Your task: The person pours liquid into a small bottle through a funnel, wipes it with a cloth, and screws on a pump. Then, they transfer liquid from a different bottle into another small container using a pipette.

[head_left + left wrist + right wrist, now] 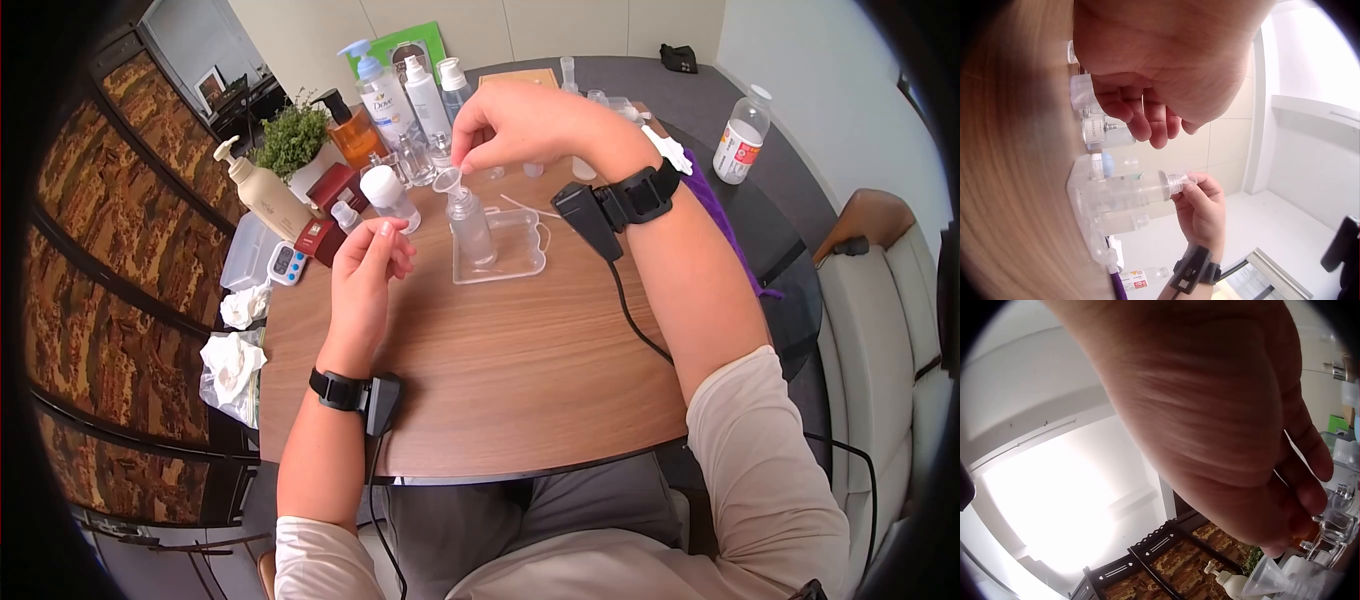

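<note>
A small clear funnel (449, 180) stands in the mouth of a clear plastic bottle (472, 232). My right hand (545, 125) pinches the funnel's rim between thumb and forefinger, reaching in from above. The right wrist view shows the funnel's wide cone (1266, 578) just under the thumb tip. The bottle is upright in a shallow clear tray (500, 272) on the wooden table. To the left of the bottle, my left hand (365, 270) hovers with loosely curled fingers and nothing in them. A white-capped clear bottle (391, 198) is just beyond its fingertips.
Several pump bottles, among them a Dove one (385, 100), crowd the table's back left near a potted plant (292, 140). A timer (287, 263) and crumpled tissues (234, 365) lie along the left edge. A labelled drink bottle (742, 140) stands at right.
</note>
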{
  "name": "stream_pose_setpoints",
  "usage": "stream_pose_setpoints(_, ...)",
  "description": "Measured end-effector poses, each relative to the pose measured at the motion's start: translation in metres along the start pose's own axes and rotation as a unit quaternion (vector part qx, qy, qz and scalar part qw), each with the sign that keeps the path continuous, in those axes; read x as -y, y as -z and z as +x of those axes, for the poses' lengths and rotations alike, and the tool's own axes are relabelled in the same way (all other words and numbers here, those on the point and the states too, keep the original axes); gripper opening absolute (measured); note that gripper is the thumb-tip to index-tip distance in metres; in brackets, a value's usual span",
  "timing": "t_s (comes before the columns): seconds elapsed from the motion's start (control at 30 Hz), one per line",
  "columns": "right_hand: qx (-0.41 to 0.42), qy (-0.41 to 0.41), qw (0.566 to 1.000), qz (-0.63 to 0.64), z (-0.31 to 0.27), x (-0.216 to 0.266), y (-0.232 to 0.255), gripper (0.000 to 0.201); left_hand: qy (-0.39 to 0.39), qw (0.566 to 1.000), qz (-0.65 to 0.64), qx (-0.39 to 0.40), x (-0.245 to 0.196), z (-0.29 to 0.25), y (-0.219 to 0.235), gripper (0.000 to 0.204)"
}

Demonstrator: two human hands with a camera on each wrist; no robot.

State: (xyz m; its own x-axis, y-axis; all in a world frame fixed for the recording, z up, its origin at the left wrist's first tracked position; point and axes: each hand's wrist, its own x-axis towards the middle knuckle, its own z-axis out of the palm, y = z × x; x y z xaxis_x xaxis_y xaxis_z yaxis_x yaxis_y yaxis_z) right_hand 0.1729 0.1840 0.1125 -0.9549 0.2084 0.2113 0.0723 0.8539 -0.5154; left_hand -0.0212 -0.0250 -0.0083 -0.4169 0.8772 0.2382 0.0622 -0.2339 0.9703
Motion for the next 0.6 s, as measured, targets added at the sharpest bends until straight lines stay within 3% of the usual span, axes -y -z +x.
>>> stream_pose_setpoints(0.6,-0.007,0.030,1.000,-0.005,0.0020,-0.0024,-0.0011,0.024,-0.002,1.000,0.004,0.005,0.0000,0.0003,0.0010,0.027)
